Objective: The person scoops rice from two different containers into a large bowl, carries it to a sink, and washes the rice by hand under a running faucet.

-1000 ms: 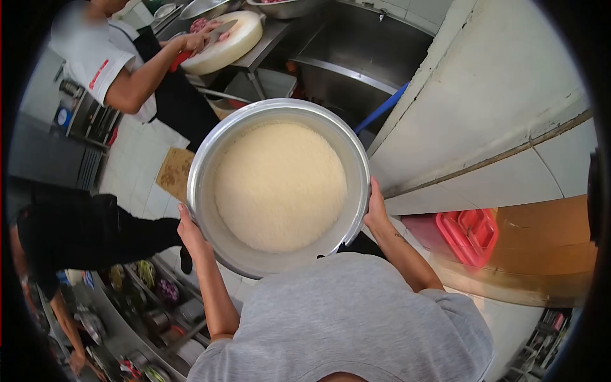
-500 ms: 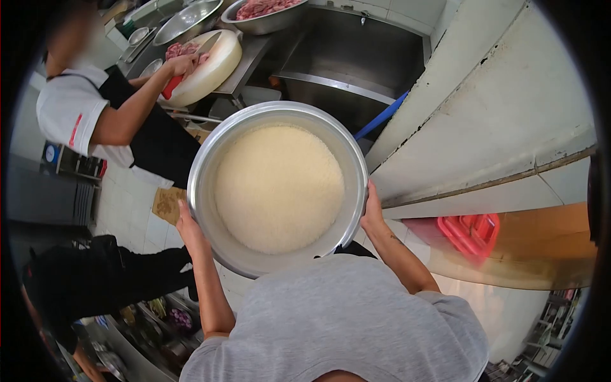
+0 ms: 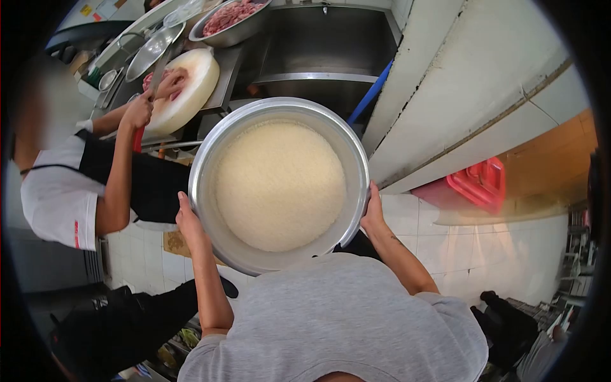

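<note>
A large round metal pot [image 3: 210, 239] is held level in front of my body. Pale rice grains [image 3: 280, 184] fill much of it, with a fairly flat surface. My left hand [image 3: 189, 223] grips the pot's left side, its thumb up along the outer wall. On the opposite side my right hand [image 3: 374, 210] grips the pot's right wall. The fingers of both hands are partly hidden behind and beneath the pot.
A co-worker's hands [image 3: 138, 111] hold a knife over meat on a thick white chopping board [image 3: 197, 86]. Behind are a bowl of meat [image 3: 207, 32] and a metal sink [image 3: 324, 48]. A white wall [image 3: 471, 83] and red basket [image 3: 477, 184] stand right. Other people stand lower left and lower right.
My view has turned, so the sink, wall and red basket sit differently. The pot stays between my hands. The co-worker has raised the knife off the board, and another person appears lower right.
</note>
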`<state>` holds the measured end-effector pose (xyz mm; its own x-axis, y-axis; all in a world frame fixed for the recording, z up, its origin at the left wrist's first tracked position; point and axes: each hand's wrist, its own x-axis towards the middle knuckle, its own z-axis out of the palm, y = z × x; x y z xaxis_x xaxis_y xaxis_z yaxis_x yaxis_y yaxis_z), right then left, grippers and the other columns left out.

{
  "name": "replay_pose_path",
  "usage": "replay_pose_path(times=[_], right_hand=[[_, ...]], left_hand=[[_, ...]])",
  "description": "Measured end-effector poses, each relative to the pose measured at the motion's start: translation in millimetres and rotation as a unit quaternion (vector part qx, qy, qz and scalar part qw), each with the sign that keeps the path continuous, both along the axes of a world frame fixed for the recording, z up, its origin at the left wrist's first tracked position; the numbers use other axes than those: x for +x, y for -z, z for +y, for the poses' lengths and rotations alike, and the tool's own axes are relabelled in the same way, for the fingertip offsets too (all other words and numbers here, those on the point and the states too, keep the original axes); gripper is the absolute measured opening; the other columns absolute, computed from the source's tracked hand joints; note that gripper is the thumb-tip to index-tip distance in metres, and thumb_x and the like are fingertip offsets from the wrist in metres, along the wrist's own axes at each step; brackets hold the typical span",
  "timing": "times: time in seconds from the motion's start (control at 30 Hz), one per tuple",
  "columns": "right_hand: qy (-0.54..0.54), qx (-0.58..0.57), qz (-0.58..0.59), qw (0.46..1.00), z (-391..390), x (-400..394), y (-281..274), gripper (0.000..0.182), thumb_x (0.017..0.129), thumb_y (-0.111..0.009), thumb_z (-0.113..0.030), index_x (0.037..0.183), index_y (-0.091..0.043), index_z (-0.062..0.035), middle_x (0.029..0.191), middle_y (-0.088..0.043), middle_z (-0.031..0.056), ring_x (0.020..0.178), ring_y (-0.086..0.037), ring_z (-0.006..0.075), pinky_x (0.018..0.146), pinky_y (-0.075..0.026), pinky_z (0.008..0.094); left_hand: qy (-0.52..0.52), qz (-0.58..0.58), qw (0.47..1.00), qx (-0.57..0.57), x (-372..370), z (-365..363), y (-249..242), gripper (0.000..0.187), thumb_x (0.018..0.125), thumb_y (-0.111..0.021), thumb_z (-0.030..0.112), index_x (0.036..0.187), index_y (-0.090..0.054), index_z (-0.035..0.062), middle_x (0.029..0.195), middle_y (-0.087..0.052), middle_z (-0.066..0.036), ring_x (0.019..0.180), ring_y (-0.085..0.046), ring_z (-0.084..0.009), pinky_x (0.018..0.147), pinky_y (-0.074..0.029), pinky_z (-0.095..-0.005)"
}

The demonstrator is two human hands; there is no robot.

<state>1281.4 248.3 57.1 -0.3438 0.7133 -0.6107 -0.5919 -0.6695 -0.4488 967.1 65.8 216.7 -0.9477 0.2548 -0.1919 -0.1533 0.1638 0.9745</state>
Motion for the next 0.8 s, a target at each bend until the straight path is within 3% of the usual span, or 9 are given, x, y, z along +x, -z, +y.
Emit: replay_pose_path(times=[0.13,0.43,0.6,0.8], right_hand=[[0.029,0.015,0.028,0.999,0,-5,-10,0.045,0.092,-0.039,-0.043,0.119,-0.052,-0.0099,0.120,-0.055,0.0092,0.111,-0.051,0.0260,0.098,-0.039,0.0418],[0.094,0.008,0.052,0.994,55,-26,10,0.051,0.090,-0.038,-0.047,0.124,-0.048,-0.0098,0.125,-0.051,0.0111,0.117,-0.046,0.0285,0.100,-0.035,0.0435],[0.088,0.001,0.076,0.993,101,-42,1,0.048,0.092,-0.034,-0.045,0.119,-0.052,-0.0099,0.122,-0.054,0.0095,0.114,-0.048,0.0277,0.099,-0.036,0.0431],[0.102,-0.040,0.072,0.991,127,-66,-18,0.049,0.092,-0.034,-0.046,0.120,-0.051,-0.0097,0.123,-0.053,0.0110,0.115,-0.047,0.0291,0.101,-0.035,0.0446]], left_hand=[[0.035,0.000,0.999,0.015,-20,24,-1,0.051,0.089,-0.050,0.048,0.086,-0.061,-0.0019,0.084,-0.060,-0.008,0.075,-0.054,-0.0141,0.070,-0.044,-0.0287],[0.155,0.086,0.984,-0.010,-62,141,-11,0.054,0.090,-0.046,0.049,0.078,-0.056,-0.0024,0.075,-0.054,-0.005,0.066,-0.044,-0.0140,0.064,-0.038,-0.0284],[0.114,0.103,0.988,0.007,-73,216,-33,0.056,0.088,-0.046,0.053,0.063,-0.046,0.0033,0.064,-0.042,-0.002,0.062,-0.037,-0.0151,0.059,-0.033,-0.0277],[0.147,0.170,0.972,-0.066,-112,292,-54,0.063,0.083,-0.051,0.057,0.061,-0.048,-0.0022,0.060,-0.045,-0.003,0.055,-0.036,-0.0144,0.051,-0.029,-0.0303]])
